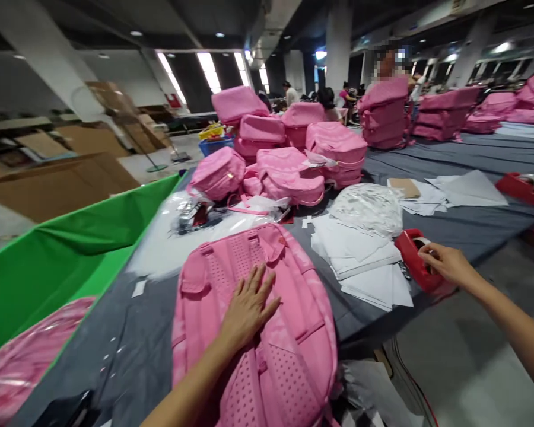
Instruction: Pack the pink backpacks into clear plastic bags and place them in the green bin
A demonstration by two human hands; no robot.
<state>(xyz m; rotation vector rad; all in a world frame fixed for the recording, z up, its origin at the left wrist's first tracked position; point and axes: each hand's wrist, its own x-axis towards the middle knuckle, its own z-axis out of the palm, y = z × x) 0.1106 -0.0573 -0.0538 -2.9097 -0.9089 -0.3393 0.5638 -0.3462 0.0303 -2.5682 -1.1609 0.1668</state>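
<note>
A reddish mark [283,241] near the top of the pink backpack [302,296] was too blurred to read. The backpack lay straps upward on the bench, its lower right side at the edge; a strip of grey cloth [146,332] separated it from the green bin [71,234]. Dotted padding lined its straps. The left hand [249,305] rested on it, flat and spread wide. The right hand [445,263], fingers bent, touched the red tape dispenser [408,249] (whether it pinched the tape [420,242] could not be told).
</note>
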